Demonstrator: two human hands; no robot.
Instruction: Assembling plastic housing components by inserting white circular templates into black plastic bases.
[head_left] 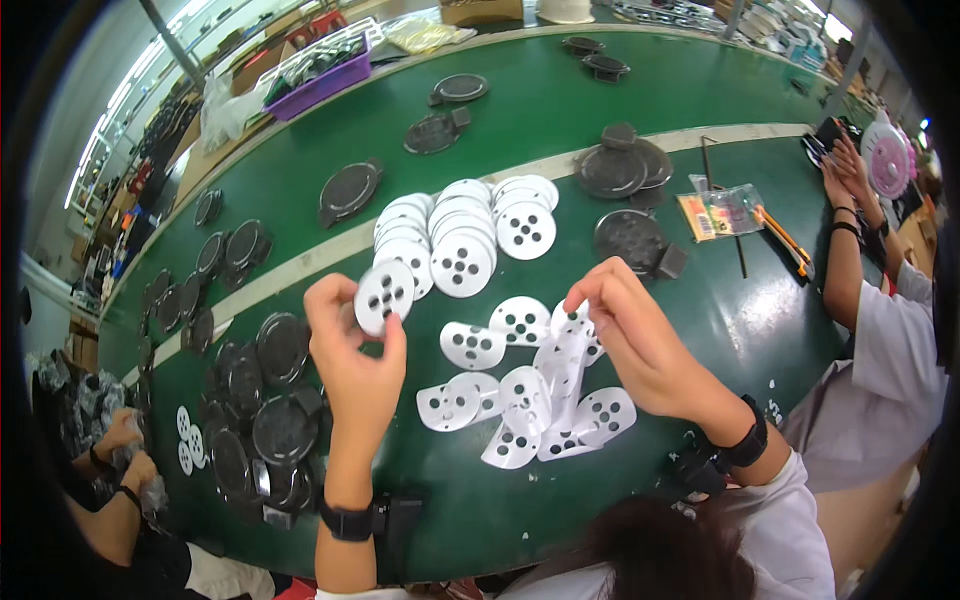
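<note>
My left hand (355, 345) pinches a round white disc (384, 297) with several dark holes, raised above the green table. To the right, my right hand (640, 345) has its thumb and fingers drawn together over white pieces; whether anything is between the fingertips cannot be made out. Beneath and between my hands lies a loose heap of thin, curled white sheets (525, 400) with similar holes, some bent and overlapping. Just beyond them, flat white discs (463, 263) rest in overlapping rows.
Dark round parts with side tabs (287, 430) are piled left of my left forearm; more (632, 243) lie at the right and far side. A small plastic packet (735, 210) and an orange cutter (785, 243) sit at right. A purple bin (318, 88) stands far left. Other people work on both sides.
</note>
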